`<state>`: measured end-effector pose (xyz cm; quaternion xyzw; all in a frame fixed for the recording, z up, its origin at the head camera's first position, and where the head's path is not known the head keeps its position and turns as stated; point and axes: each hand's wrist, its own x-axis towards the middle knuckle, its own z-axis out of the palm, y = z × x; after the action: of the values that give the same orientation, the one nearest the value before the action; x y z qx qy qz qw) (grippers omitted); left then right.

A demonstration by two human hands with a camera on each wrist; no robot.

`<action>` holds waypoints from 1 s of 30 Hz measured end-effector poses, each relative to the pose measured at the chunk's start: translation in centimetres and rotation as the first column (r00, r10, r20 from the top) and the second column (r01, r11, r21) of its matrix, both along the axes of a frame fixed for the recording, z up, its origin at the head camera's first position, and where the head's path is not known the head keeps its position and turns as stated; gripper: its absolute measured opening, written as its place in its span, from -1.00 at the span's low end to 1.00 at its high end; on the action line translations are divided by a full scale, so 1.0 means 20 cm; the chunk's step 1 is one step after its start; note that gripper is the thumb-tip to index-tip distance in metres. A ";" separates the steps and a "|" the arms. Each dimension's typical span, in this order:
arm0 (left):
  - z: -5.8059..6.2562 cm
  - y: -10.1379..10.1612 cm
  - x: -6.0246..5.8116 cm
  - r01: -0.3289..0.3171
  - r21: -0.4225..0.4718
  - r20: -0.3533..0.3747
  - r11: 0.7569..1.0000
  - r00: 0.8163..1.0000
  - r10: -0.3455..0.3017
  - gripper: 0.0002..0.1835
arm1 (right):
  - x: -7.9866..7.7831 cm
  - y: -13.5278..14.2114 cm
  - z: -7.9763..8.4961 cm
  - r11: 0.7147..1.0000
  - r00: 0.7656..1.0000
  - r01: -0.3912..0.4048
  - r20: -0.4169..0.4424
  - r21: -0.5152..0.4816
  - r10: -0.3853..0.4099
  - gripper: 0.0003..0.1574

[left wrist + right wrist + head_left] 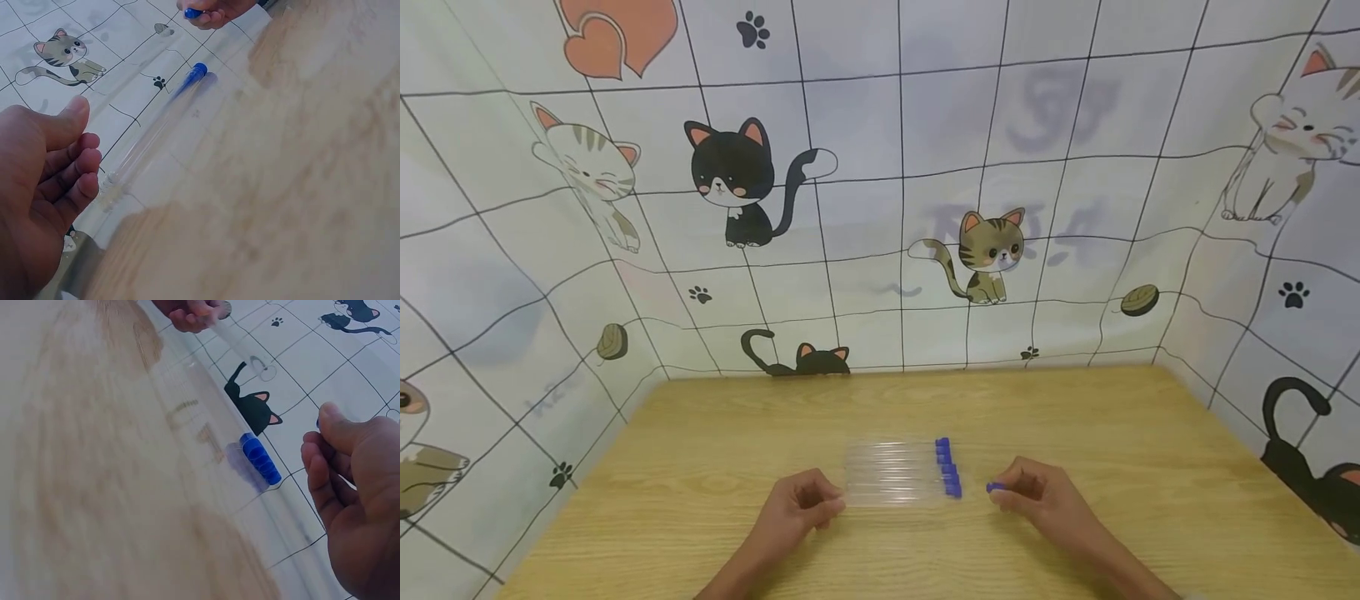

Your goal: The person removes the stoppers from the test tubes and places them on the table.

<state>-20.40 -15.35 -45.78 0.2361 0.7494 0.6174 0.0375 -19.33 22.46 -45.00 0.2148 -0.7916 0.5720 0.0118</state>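
Note:
Several clear test tubes [891, 469] with blue caps [948, 469] lie side by side on the table in the head view, capped ends to the right. At their left end, my left hand [805, 502] pinches an uncapped clear test tube [240, 345] between thumb and fingers. That tube is faint, and its open end points toward my right hand in the right wrist view. My right hand [1043, 497] pinches a loose blue cap [996, 487] just right of the row. Thumb and fingers cover most of this cap in the right wrist view.
The wooden table [715, 442] is bounded at the back and sides by a pale sheet [865, 200] with a grid and cat drawings. Both forearms come in from the front edge.

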 end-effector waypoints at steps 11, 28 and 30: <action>-0.04 0.01 0.00 0.003 -0.032 0.061 0.999 0.998 -0.001 -0.86 | 0.02 -0.06 -0.07 0.998 1.000 0.013 -0.012 0.065 -0.012 -0.89; -0.06 0.04 0.02 -0.046 -0.198 -0.164 0.979 0.986 0.013 -0.94 | 0.04 -0.09 -0.11 0.971 0.990 0.031 -0.144 0.237 0.003 -0.89; -0.07 0.03 0.01 -0.051 -0.210 -0.214 0.976 0.977 0.005 -0.94 | 0.04 -0.09 -0.11 0.969 0.984 0.021 -0.175 0.245 0.023 -0.88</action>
<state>-20.13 -14.66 -47.11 0.2844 0.8145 0.5049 -0.0261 -18.60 20.65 -47.21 0.2648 -0.8521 0.4481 0.0549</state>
